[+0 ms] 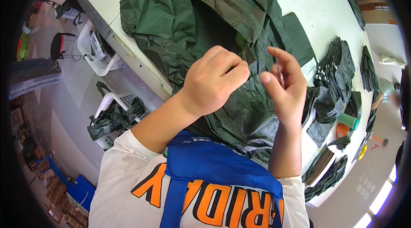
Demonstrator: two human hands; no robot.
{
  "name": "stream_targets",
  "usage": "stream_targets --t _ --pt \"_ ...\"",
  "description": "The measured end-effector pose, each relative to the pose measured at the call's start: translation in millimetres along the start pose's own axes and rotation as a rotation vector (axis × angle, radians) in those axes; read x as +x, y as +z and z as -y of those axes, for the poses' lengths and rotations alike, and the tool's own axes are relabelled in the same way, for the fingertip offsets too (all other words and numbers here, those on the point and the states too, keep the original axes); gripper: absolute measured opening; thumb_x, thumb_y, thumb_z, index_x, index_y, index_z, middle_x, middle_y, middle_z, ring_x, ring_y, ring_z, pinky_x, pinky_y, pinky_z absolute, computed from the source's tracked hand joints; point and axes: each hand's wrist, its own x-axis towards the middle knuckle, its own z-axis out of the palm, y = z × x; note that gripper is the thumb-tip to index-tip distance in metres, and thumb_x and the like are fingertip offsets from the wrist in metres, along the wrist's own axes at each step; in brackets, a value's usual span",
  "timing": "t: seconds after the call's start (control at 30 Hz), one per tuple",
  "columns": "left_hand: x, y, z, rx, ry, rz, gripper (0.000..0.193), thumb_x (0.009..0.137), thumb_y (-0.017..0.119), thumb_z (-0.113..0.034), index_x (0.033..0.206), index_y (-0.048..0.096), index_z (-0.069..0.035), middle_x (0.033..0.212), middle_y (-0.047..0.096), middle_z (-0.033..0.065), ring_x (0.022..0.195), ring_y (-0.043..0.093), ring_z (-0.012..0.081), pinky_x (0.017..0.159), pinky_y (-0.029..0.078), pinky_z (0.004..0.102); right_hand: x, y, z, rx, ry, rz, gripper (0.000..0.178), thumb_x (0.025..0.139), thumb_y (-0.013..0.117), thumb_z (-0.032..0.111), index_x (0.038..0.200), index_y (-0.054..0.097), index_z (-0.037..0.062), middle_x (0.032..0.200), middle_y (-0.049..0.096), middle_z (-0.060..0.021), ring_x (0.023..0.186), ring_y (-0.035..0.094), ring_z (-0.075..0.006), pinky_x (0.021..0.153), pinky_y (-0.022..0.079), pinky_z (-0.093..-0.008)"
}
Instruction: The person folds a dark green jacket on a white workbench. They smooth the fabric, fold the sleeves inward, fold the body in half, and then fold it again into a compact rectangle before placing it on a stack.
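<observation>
A dark green waterproof jacket lies spread and crumpled on the white table, its brownish inner side folded open at the top. My left hand is closed in a pinch over the middle of it, with a small dark green flap of the jacket at its fingertips. Just to the right, my right hand is curled around small metal snips. Only a thin blade and a reddish part show between thumb and fingers. The two hands are apart.
White baskets holding dark items stand left of the table edge. Stacked dark green pieces lie along the right, near a green cylinder and an orange item. Other people are at the far right.
</observation>
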Motion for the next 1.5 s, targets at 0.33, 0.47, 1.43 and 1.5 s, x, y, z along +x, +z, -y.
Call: stream_targets --t 0.33,0.47,1.43,1.5 --pt "-1 -2 2 0.007 -0.027 0.015 0.020 0.063 0.071 0.008 0.080 0.064 -0.001 0.079 0.059 0.0075 0.065 0.056 0.0242 0.056 0.046 0.0316 0 -2 3 0.171 -0.249 0.225 0.008 0.081 0.070 0.008 0.079 0.064 0.0023 0.071 0.054 -0.0009 0.063 0.044 -0.0086 0.057 0.033 -0.0227" --pt "-1 -3 2 -0.026 -0.057 -0.009 0.021 0.063 0.071 0.009 0.079 0.062 -0.001 0.081 0.061 0.0086 0.067 0.057 0.0257 0.058 0.046 0.0316 -5 -21 5 0.147 -0.078 0.556 0.040 0.072 0.081 0.034 0.092 0.067 0.0033 0.064 0.046 0.0046 0.055 0.037 -0.0054 0.050 0.027 -0.0227" --pt "-4 -5 13 -0.029 -0.426 0.105 0.016 0.075 0.074 -0.007 0.083 0.060 -0.006 0.085 0.060 0.0081 0.076 0.056 0.0258 0.065 0.044 0.0359 71 -11 -7 0.049 -0.028 0.413 0.017 0.086 0.054 -0.002 0.101 0.063 -0.0006 0.089 0.057 0.0015 0.076 0.047 -0.0070 0.069 0.039 -0.0203" --pt "-2 -2 8 -0.071 -0.413 0.100 0.014 0.078 0.071 -0.005 0.083 0.058 -0.006 0.076 0.059 0.0078 0.067 0.056 0.0257 0.061 0.044 0.0345 76 -13 -5 0.014 -0.241 0.306 0.022 0.085 0.053 -0.004 0.104 0.063 -0.0003 0.097 0.059 -0.0008 0.081 0.050 -0.0074 0.072 0.039 -0.0201"
